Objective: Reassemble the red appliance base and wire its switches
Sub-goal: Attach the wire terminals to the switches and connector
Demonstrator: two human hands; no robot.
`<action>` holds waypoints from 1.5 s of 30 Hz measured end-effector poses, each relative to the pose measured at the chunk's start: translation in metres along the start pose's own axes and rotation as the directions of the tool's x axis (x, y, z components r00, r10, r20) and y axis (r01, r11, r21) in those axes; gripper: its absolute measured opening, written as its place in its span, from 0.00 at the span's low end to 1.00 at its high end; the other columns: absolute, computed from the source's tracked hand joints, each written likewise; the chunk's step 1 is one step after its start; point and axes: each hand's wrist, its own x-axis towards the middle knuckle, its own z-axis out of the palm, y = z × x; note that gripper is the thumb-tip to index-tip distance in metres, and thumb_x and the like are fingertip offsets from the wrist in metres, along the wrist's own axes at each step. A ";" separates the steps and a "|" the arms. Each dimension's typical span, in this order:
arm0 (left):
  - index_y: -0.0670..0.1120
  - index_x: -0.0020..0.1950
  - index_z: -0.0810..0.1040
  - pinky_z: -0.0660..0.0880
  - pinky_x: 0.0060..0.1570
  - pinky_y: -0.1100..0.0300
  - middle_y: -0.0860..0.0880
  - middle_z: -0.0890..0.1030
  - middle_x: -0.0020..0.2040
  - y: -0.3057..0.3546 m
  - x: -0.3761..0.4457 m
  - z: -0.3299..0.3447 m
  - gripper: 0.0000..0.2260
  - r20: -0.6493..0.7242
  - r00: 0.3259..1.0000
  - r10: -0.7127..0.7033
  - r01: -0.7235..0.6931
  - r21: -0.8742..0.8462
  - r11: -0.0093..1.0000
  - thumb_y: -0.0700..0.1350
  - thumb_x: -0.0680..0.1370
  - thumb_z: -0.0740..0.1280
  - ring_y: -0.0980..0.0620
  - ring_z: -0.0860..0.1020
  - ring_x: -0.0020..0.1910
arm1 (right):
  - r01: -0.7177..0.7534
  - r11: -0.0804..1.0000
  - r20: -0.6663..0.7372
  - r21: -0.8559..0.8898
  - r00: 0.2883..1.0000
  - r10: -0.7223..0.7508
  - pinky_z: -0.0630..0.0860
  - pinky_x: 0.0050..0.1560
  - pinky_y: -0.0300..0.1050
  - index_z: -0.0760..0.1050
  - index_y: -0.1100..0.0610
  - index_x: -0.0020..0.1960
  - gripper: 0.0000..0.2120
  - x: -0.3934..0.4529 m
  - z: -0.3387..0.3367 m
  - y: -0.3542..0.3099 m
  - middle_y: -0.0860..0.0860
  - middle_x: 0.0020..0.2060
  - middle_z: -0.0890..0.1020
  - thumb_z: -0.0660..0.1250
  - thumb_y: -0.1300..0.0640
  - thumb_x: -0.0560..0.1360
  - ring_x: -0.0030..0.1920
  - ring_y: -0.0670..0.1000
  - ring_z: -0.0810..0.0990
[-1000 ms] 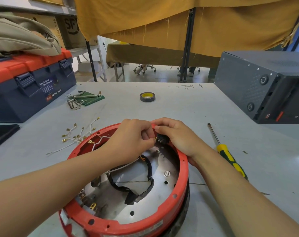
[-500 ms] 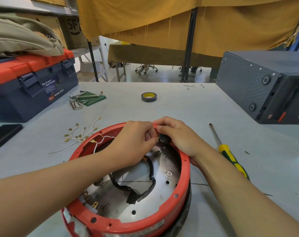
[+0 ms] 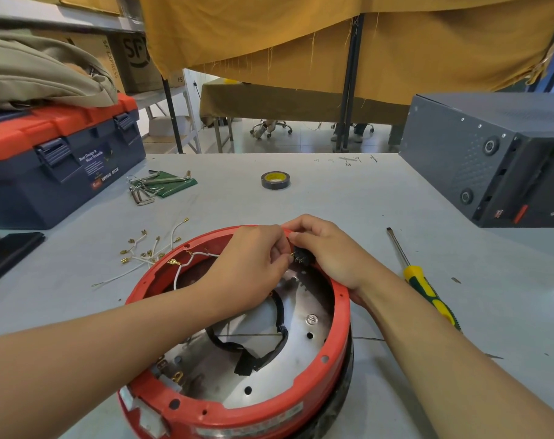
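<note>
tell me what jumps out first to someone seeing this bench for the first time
The round red appliance base fills the near centre of the grey table, open side up, its metal plate and black wiring showing inside. At its far rim, the left hand and right hand meet over a small black switch. Loose white wires with brass terminals lie left of it, and a yellow-and-green screwdriver lies to the right.

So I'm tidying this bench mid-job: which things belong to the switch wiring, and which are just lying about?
In use: round red appliance base; small black switch; white terminal wires; left hand; right hand.

Lying about: yellow-green screwdriver; black tape roll; hex keys; blue-red toolbox.
</note>
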 end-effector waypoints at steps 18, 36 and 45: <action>0.46 0.39 0.76 0.65 0.33 0.75 0.56 0.74 0.30 0.000 0.002 0.001 0.06 -0.005 0.999 0.044 -0.043 0.069 0.997 0.37 0.74 0.67 0.62 0.72 0.30 | -0.006 0.999 0.014 -0.045 1.000 0.006 0.76 0.54 0.49 0.76 0.60 0.53 0.09 0.000 0.000 -0.004 0.54 0.44 0.82 0.58 0.64 0.79 0.44 0.49 0.79; 0.47 0.36 0.71 0.59 0.33 0.62 0.57 0.69 0.30 0.003 0.008 -0.004 0.08 0.062 0.995 0.080 -0.090 0.181 0.979 0.39 0.75 0.65 0.57 0.67 0.32 | 0.007 0.993 -0.006 -0.119 1.000 -0.008 0.75 0.58 0.54 0.76 0.56 0.51 0.10 0.000 0.000 -0.003 0.53 0.46 0.82 0.57 0.63 0.79 0.45 0.50 0.79; 0.44 0.39 0.75 0.66 0.32 0.73 0.56 0.73 0.29 0.002 0.005 0.002 0.04 0.001 0.999 0.040 -0.040 0.078 0.996 0.36 0.73 0.65 0.60 0.72 0.29 | 0.014 0.998 0.026 -0.067 1.000 -0.012 0.75 0.47 0.40 0.77 0.55 0.50 0.10 0.002 -0.002 -0.001 0.50 0.42 0.82 0.58 0.63 0.78 0.40 0.45 0.79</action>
